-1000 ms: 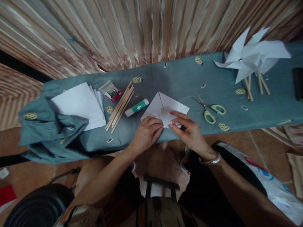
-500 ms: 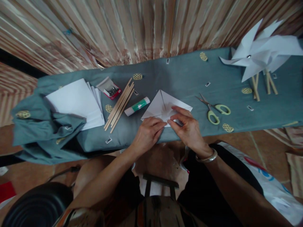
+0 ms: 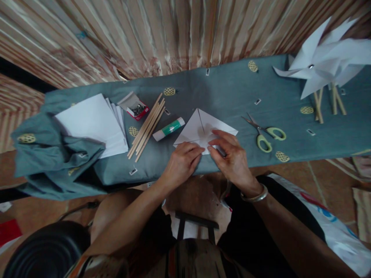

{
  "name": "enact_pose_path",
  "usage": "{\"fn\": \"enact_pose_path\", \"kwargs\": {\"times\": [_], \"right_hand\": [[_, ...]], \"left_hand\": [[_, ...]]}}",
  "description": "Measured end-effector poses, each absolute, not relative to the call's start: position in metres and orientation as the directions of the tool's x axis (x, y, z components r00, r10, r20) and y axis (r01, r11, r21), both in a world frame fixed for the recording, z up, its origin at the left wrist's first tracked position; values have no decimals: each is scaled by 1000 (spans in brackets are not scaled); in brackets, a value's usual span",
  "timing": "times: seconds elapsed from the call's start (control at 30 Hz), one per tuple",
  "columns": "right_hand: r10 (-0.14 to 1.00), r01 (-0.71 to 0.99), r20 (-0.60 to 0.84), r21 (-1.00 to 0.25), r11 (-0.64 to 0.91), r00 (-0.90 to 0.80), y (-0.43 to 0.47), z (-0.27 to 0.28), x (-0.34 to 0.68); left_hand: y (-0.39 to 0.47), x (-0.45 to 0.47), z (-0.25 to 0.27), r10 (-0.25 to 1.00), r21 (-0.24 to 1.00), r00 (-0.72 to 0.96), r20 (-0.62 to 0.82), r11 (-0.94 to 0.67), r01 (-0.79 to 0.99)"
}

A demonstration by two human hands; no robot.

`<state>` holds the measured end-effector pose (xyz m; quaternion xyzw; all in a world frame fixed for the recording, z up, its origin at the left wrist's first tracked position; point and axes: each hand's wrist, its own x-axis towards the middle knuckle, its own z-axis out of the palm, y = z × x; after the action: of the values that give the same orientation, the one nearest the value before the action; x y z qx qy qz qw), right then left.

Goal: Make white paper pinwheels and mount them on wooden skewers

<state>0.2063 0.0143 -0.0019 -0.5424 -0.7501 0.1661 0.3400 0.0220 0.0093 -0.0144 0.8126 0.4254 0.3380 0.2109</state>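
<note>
A white paper sheet (image 3: 193,129) lies on the cloth in front of me, with dark slits running from its corners toward the middle. My left hand (image 3: 184,160) is closed at its lower left edge, thumb and fingers together on the paper. At the lower right part, my right hand (image 3: 232,158) has thumb and forefinger bent close together at the paper, the other fingers curled above. The near corner between my fingertips is partly hidden. Left of the sheet lies a glue stick (image 3: 169,129); to the right rest scissors (image 3: 263,133) with green handles, blades a little apart.
Several wooden sticks (image 3: 147,125) lie beside an opened small box (image 3: 136,108) of metal pins. A stack of white paper (image 3: 94,123) is at the left on the rumpled blue-green cloth (image 3: 58,166). White paper pinwheels (image 3: 321,61) on sticks lie at the far right.
My right thumb and forefinger have shifted very slightly away from my left hand. The view has turned a little; the objects on the cloth otherwise stay in place.
</note>
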Motion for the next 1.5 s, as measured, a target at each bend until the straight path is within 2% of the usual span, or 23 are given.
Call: {"fn": "enact_pose_path", "kwargs": {"times": [0.27,0.53,0.73,1.07,1.3,1.5], "right_hand": [[882,702,378,-546,457,-281,11,-5,208],[872,711,363,-512,481,-328,10,-8,210],[884,743,311,-483,463,-348,11,-6,207],[875,812,224,-329,482,-428,8,-9,202],[889,782,219,-422,458,-403,4,-11,197],[884,793,190,-391,468,-428,4,-13,194]], "left_hand": [[10,23,-11,843,614,415,343,-535,580],[10,23,-10,854,596,418,310,-517,615],[11,24,-10,848,583,421,322,-528,618],[11,24,-9,844,561,441,305,-533,633],[8,24,-2,847,517,470,249,-527,674],[9,24,-3,845,497,483,229,-528,689]]}}
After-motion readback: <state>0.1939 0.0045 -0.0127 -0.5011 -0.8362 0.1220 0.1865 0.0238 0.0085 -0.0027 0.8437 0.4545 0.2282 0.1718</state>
